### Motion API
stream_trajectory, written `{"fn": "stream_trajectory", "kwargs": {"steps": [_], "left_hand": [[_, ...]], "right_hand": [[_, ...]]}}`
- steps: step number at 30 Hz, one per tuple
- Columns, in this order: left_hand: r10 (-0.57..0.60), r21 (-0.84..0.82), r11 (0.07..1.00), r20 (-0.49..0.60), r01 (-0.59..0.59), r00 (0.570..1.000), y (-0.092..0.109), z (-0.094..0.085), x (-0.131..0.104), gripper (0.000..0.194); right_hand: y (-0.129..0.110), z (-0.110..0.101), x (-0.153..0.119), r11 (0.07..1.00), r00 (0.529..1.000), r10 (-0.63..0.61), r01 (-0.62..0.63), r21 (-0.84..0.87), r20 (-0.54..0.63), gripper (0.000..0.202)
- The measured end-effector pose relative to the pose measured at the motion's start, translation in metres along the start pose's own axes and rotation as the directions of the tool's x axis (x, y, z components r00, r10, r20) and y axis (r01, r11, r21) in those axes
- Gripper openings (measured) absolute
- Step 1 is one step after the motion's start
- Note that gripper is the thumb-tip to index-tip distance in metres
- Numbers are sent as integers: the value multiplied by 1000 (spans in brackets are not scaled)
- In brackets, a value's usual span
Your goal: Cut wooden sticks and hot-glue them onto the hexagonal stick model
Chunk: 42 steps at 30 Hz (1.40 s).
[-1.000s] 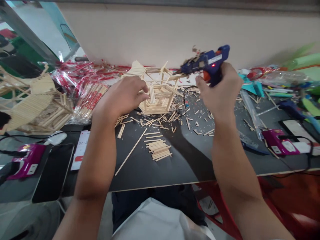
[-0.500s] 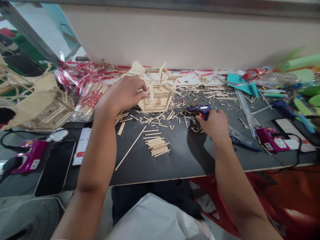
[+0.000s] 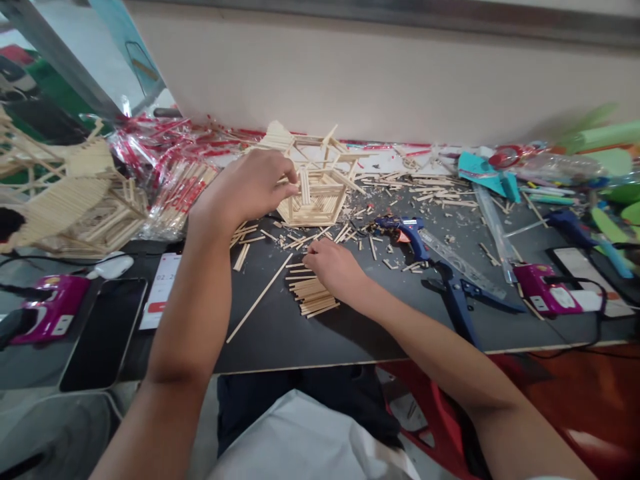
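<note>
My left hand is closed at the left side of a small wooden stick frame, its thumb and fingertips pinched at short upright sticks. Over the top of a pile of short cut sticks is my right hand, fingers bent together; what they hold, if anything, is too small to tell. A blue glue gun lies on the dark table to the right of that hand. One long thin stick rests left of the pile.
Blue cutters and a clear ruler lie at the right. Stick scraps cover the back of the table. Phones and purple power adapters are on both sides. A larger stick model stands at the left.
My right hand has let go of the glue gun and moved left to the pile of short sticks. The left hand has stayed at the stick frame.
</note>
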State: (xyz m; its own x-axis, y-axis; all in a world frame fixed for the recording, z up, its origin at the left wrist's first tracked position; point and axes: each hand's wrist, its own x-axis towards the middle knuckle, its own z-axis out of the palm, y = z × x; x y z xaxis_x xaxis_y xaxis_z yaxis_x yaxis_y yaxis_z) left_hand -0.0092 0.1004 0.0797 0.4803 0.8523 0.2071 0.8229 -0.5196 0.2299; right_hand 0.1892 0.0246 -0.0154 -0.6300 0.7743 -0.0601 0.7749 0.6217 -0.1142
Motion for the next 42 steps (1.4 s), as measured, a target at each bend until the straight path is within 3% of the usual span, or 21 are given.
{"fn": "stream_trajectory", "kwargs": {"steps": [6,9,11,13,15,18,20,23,27,33,42], "left_hand": [[9,23,1000,23,-10,1000,1,-1,1,32],[4,30,1000,18,-5,1000,3,-3,1,32],[-2,39,999,14,1,1000,5,-5,0,32],[-23,48,999,8,22,1000,8,-8,0,32],[-49,56,997,1,49,999,11,-11,-1,32],[-69,68,995,6,68,998,15,-15,-2,31],[-76,68,995,18,75,997,15,-15,-2,32],[-68,63,996,28,66,997,13,-14,-1,35],[-50,70,996,24,48,998,9,-11,1,35],[-48,54,997,13,47,999,10,-11,2,33],[-94,42,995,36,92,995,13,-13,0,33]], "right_hand": [[3,13,-5,1000,995,-4,6,22,-96,23],[8,-3,-17,987,982,28,3,158,-189,21],[14,-17,-25,950,944,76,29,310,-320,18],[20,-28,-27,870,882,167,79,487,-441,15],[23,-31,-22,732,820,295,136,668,-491,9],[22,-24,-4,437,762,476,229,870,-439,11],[20,-17,9,288,711,575,288,914,-405,17],[17,-10,23,229,644,651,338,913,-401,22],[19,-6,35,195,674,637,328,924,-374,21],[22,-11,42,61,739,616,302,951,-274,22],[23,-16,46,90,728,625,291,952,-282,17]]}}
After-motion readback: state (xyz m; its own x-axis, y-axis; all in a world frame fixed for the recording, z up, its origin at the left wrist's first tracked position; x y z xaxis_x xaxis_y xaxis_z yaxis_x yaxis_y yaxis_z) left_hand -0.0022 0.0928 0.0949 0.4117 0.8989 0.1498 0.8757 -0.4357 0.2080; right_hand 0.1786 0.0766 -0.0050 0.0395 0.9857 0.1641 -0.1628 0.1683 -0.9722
